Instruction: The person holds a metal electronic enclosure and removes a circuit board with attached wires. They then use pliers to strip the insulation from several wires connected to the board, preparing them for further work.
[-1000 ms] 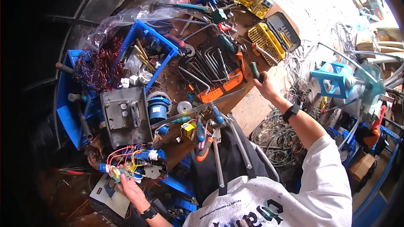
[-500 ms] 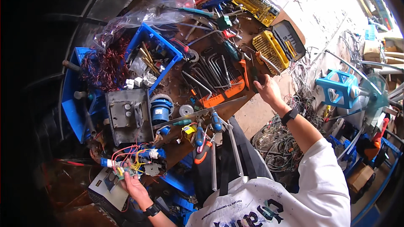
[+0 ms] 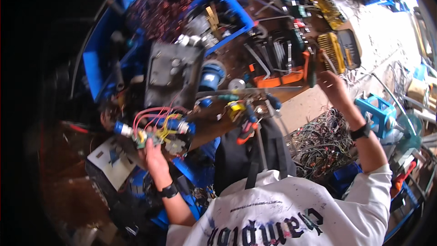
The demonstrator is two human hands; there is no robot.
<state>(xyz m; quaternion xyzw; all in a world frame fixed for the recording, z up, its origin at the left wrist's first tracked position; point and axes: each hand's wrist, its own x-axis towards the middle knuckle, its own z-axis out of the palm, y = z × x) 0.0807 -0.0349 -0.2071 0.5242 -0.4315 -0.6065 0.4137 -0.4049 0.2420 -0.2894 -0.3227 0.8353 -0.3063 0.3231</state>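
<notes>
My left hand (image 3: 154,157) grips a small wired assembly (image 3: 157,130) with red, yellow and blue wires and blue cylindrical ends, at the near left edge of the workbench. My right hand (image 3: 332,86) reaches out over the right side of the bench and holds a dark green-handled tool (image 3: 312,66) upright beside the orange tray of hex keys (image 3: 277,79). The frame is blurred, so fine detail of the tool tip is hidden.
A grey metal box (image 3: 170,75) and a blue round part (image 3: 210,76) sit mid-bench. Blue crates (image 3: 98,59) hold wire and parts at the left. Yellow bit sets (image 3: 330,48) lie at the right. A tangle of cables (image 3: 321,143) lies on the floor by a blue stool (image 3: 375,114).
The view has swung and blurred. My right hand, empty half a second ago, now holds the green-handled tool by the orange tray. My left hand stays on the wired assembly.
</notes>
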